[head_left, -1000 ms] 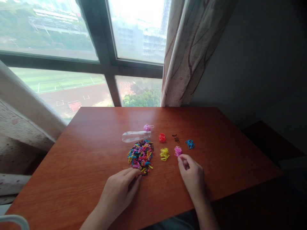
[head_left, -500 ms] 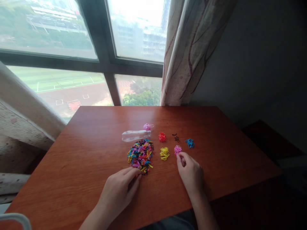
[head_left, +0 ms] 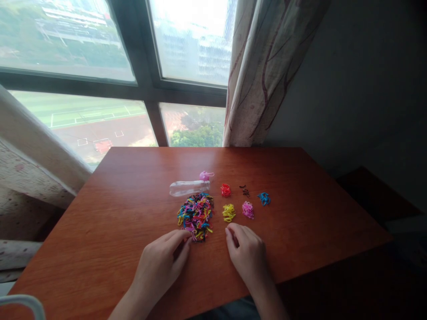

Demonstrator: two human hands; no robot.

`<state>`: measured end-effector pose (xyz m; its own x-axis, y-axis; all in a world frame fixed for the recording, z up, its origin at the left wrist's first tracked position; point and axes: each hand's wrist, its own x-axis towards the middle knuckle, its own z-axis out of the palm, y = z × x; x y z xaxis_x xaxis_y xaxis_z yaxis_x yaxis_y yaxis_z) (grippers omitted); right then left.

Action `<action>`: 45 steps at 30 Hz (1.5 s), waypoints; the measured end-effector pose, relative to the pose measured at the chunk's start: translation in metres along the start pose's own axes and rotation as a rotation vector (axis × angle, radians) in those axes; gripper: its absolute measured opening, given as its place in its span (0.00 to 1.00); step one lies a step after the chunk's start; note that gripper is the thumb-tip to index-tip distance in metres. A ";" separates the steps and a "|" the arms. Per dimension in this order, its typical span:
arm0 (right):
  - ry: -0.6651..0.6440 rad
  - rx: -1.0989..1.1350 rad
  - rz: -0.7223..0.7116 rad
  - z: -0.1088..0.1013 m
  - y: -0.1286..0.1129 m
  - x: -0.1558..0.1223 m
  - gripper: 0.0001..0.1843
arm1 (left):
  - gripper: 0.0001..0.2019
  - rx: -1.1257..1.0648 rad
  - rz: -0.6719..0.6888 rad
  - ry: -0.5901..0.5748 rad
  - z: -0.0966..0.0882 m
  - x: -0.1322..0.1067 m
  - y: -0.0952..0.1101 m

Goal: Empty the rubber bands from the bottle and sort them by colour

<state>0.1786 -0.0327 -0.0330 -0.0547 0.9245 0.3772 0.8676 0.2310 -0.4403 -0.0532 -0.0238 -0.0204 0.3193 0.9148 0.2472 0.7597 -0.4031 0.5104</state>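
Note:
A heap of mixed-colour small rubber bands (head_left: 196, 214) lies on the wooden table. My left hand (head_left: 165, 260) is at its near-left edge, thumb and forefinger pinched together against the bands; what they hold, if anything, is too small to make out. Just in front of the yellow rubber bands (head_left: 228, 213) is my right hand (head_left: 247, 251), its fingertips closed with nothing visible in them. Further small piles are sorted by colour: pink rubber bands (head_left: 247, 210), red rubber bands (head_left: 225, 190), a few black rubber bands (head_left: 246, 192) and blue rubber bands (head_left: 264, 198).
Behind the heap a clear plastic bottle (head_left: 187, 188) lies on its side, with a pink cap (head_left: 204, 176) beside its mouth. The brown table (head_left: 133, 186) reaches to the window. Curtains (head_left: 256, 80) hang at both sides. A pale curved bar (head_left: 25, 300) shows bottom left.
My right hand has moved left and nearer to me, from the pink pile to in front of the yellow one. My left hand has shifted slightly left along the heap's edge.

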 end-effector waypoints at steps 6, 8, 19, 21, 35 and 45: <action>-0.113 0.071 -0.052 0.004 -0.021 0.000 0.10 | 0.08 0.017 0.003 -0.024 0.000 0.000 0.002; -0.126 0.084 -0.068 0.004 -0.022 0.000 0.10 | 0.08 0.034 0.012 -0.040 0.000 0.000 0.002; -0.139 0.178 -0.039 0.001 -0.019 0.002 0.08 | 0.07 0.117 0.045 -0.041 0.004 -0.001 0.000; -0.136 0.176 -0.040 0.000 -0.019 0.002 0.08 | 0.07 0.120 0.044 -0.039 0.004 0.000 0.000; -0.142 0.178 -0.039 0.002 -0.018 0.001 0.08 | 0.07 0.129 0.050 -0.029 0.003 0.002 0.001; -0.131 0.198 -0.036 0.002 -0.017 0.002 0.08 | 0.07 0.099 -0.002 -0.007 0.000 0.002 0.003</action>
<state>0.1627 -0.0341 -0.0263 -0.1591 0.9430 0.2922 0.7505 0.3078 -0.5848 -0.0501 -0.0236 -0.0183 0.3214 0.9159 0.2406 0.8123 -0.3972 0.4271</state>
